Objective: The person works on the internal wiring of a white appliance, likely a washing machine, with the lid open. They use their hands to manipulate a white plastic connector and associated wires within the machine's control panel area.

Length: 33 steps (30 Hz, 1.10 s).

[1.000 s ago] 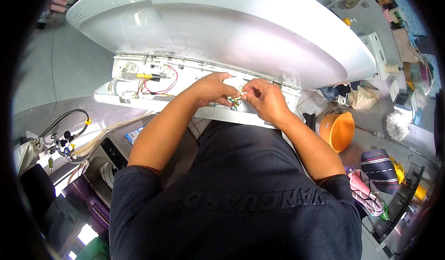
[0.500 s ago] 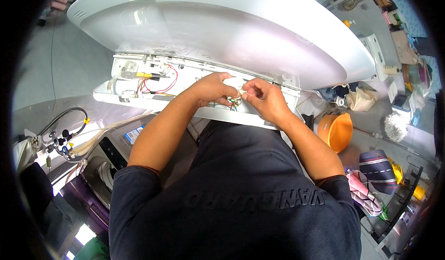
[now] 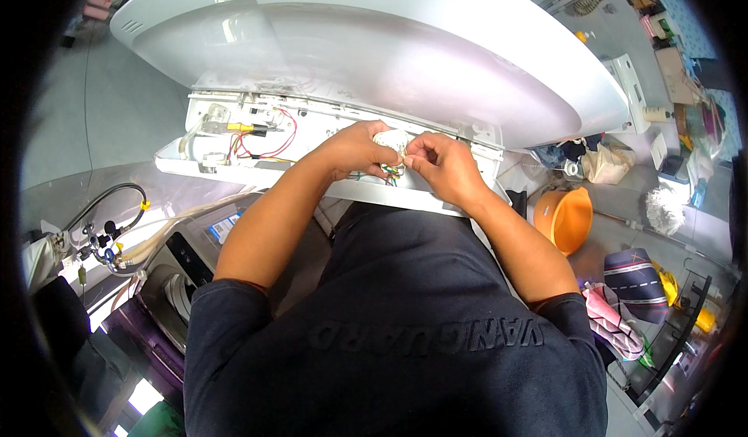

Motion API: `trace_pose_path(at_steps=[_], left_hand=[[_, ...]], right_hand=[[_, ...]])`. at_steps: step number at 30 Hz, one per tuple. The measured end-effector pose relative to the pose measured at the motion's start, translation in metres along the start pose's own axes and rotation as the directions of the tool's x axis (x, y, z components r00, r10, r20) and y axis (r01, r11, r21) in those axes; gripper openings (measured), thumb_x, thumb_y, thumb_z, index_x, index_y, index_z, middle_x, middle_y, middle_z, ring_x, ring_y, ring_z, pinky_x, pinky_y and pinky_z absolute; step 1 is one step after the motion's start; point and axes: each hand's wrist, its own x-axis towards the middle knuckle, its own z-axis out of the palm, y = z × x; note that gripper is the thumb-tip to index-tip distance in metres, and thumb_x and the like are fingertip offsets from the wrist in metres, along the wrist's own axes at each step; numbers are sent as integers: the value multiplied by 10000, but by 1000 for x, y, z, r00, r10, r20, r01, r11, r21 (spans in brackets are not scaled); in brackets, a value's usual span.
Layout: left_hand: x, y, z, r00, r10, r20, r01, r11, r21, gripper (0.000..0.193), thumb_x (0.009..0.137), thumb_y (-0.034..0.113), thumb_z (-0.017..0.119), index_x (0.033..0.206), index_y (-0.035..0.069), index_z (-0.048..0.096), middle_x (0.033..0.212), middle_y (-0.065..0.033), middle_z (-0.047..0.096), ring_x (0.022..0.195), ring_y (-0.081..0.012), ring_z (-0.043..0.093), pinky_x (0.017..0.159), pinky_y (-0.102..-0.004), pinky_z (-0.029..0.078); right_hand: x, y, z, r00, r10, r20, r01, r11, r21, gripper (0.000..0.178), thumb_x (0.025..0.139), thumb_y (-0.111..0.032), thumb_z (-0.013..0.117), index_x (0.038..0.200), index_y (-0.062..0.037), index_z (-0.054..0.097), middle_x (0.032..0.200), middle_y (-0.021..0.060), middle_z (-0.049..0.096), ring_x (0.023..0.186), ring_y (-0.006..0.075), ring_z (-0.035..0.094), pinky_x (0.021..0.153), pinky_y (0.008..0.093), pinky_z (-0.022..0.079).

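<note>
A long white casing (image 3: 273, 172) stretches open in front of me, with wiring inside. In it, my left hand (image 3: 360, 150) is closed around a bundle of thin coloured wires (image 3: 392, 174) and the rounded white part (image 3: 391, 139) beside them. My right hand (image 3: 446, 166) meets it from the right, thumb and forefinger pinched at the same wires. Whatever lies exactly between those fingertips is too small to make out. Left of my hands, a screwdriver (image 3: 243, 128) with a yellow and black handle rests in the casing, near red and yellow wires (image 3: 290, 137).
Beyond the casing rises a large glossy white curved appliance body (image 3: 389, 55). An orange bucket (image 3: 562, 220) stands on the floor at right, near a black rack (image 3: 676, 351) and cloths. At left are a black hose with valves (image 3: 109, 238) and a grey machine (image 3: 187, 254).
My right fingertips have shifted very slightly at the wires. Both hands otherwise keep their place, and the view has moved only a trace.
</note>
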Motion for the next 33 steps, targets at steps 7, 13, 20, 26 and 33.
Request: trace_pose_path(at_steps=[7,13,20,26,33], left_hand=[[-2,3,2,999,34,13,-35,995,93,397,819,39,786,1171,11,606,1012,-82,684,872,-146,696,765,-285,615],[-5,7,3,998,57,23,-60,990,130,391,829,49,779,1175,9,604,1000,-72,687,858,-138,695,754,-282,610],[3,0,-2,1000,24,15,-24,1000,16,454,837,38,765,1244,-16,571,1055,-103,696,902,-165,714,784,-300,631],[1,2,-3,1000,6,25,-6,1000,-24,457,848,6,741,1267,-9,558,1071,-111,696,909,-174,720,793,-302,637],[3,0,-2,999,19,46,-18,999,-26,449,853,-13,723,1270,-6,557,1078,-110,691,893,-171,721,782,-292,639]], right_hand=[[1,5,2,997,81,15,-82,993,84,204,887,-107,793,1023,-21,668,867,20,682,763,103,596,714,274,506],[2,8,2,993,114,15,-115,987,115,241,891,-102,793,1059,-11,646,868,27,679,783,104,615,727,270,517],[10,32,9,990,141,9,-138,949,285,365,863,-178,832,1114,-6,630,934,79,713,804,146,662,740,303,547],[11,28,5,967,235,98,-254,917,308,374,900,-166,800,1159,14,599,948,83,721,858,127,671,778,274,541],[14,27,7,954,247,167,-292,887,356,262,916,-153,768,1083,11,651,882,68,723,808,125,681,755,276,540]])
